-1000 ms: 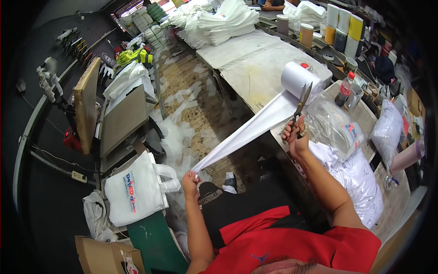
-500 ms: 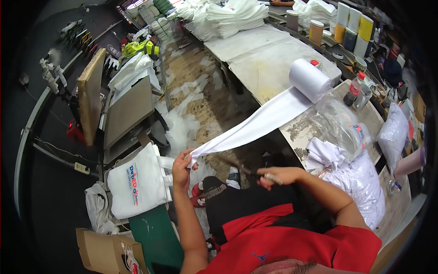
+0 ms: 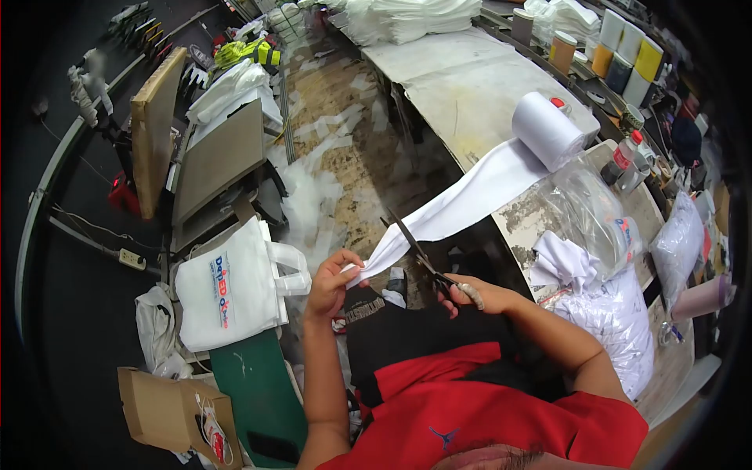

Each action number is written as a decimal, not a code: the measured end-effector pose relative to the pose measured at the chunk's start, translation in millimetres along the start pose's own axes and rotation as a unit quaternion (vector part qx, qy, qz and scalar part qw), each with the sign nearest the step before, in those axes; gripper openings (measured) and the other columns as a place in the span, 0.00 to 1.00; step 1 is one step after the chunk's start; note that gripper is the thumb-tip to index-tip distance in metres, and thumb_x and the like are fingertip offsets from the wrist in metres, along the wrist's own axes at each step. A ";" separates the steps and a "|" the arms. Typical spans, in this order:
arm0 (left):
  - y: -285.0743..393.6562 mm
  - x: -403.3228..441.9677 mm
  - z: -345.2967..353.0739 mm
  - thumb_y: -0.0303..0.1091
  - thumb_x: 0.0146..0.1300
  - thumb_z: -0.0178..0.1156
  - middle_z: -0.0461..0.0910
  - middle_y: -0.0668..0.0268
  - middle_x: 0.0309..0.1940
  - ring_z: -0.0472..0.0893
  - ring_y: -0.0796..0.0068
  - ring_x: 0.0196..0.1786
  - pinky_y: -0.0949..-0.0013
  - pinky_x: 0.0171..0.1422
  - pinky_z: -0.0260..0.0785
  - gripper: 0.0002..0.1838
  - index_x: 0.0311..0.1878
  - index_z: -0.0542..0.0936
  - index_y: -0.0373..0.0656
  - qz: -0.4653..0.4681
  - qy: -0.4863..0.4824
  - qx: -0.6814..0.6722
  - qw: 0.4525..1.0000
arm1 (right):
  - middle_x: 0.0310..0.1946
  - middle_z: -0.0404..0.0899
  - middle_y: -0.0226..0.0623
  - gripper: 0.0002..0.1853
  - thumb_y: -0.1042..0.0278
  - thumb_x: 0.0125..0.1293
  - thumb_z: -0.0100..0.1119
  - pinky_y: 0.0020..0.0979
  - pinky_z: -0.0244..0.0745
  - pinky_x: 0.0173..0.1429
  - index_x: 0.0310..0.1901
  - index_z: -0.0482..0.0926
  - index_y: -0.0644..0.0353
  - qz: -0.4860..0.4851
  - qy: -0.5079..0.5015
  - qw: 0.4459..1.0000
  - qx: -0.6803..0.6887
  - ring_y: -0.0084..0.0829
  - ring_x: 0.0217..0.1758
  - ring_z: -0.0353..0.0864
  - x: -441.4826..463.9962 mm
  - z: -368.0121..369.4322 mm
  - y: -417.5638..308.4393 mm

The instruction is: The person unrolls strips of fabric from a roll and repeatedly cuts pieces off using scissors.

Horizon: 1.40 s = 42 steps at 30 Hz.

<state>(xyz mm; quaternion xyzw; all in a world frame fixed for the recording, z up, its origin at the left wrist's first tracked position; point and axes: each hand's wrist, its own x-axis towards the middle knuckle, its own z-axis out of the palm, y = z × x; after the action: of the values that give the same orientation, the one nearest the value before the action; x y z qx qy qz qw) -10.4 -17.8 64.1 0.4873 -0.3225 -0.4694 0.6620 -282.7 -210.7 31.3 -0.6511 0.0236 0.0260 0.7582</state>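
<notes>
**White cloth strip (image 3: 470,197) held out from its roll (image 3: 547,131), scissors (image 3: 408,237) set across it**

Nearest, the left hand (image 3: 335,283) pinches the strip's free end between thumb and fingers, bunching it into narrow folds; the grip presumably keeps the material stretched and steady. The right hand (image 3: 468,296) is closed around the scissors' handles, one of which carries a pale wrapping, likely for comfort. The blades stand parted at the strip, just beyond the left hand; whether one passes beneath the cloth cannot be confirmed. The strip spans the gap between bench and body, which appears to give the blades free room.

To the left, a printed white tote bag (image 3: 227,290) lies flat on a green panel (image 3: 254,376), handles toward the person, beside an opened cardboard box (image 3: 153,403).

To the right, a crumpled white cloth (image 3: 560,265) rests against a filled plastic sack (image 3: 611,333) and a clear plastic bag (image 3: 583,207), at the edge of a flaking bench top (image 3: 517,227).

Farther off, the roll lies on its side at the near end of a pale worktable (image 3: 446,86), a position that seems to suit feeding cloth toward the person. A red-capped bottle (image 3: 623,159) stands to its right. At the far end, white fabric is stacked (image 3: 427,19).
</notes>
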 end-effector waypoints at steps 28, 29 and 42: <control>5.1 10.8 10.3 0.45 0.79 0.46 0.73 0.66 0.29 0.61 0.87 0.22 0.81 0.26 0.56 0.26 0.68 0.68 0.33 -0.161 -0.048 -0.189 0.968 | 0.32 0.73 0.30 0.24 0.43 0.75 0.52 0.25 0.74 0.44 0.47 0.72 0.60 0.061 -0.031 0.997 -0.042 0.21 0.35 0.74 -0.9 13.3 -6.0; 4.7 8.9 13.4 0.44 0.79 0.47 0.74 0.65 0.29 0.62 0.87 0.22 0.81 0.26 0.57 0.26 0.69 0.67 0.33 -0.155 -0.042 -0.156 0.975 | 0.32 0.73 0.30 0.24 0.43 0.75 0.52 0.25 0.74 0.44 0.47 0.72 0.60 0.062 -0.032 0.997 -0.042 0.21 0.35 0.74 -0.7 14.7 -4.7; -7.7 37.6 39.4 0.67 0.63 0.57 0.80 0.61 0.44 0.81 0.71 0.39 0.66 0.46 0.75 0.53 0.80 0.48 0.42 -0.036 -0.103 -0.081 0.991 | 0.30 0.72 0.28 0.25 0.40 0.74 0.51 0.26 0.76 0.41 0.46 0.73 0.60 0.031 -0.020 0.999 0.017 0.20 0.30 0.72 -2.3 16.2 -20.4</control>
<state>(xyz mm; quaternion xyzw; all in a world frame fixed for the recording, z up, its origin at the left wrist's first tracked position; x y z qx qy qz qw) -34.4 -67.1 68.1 0.3925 -0.3319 -0.5654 0.6450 -283.5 -197.9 54.0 -0.6368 0.0287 0.0624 0.7680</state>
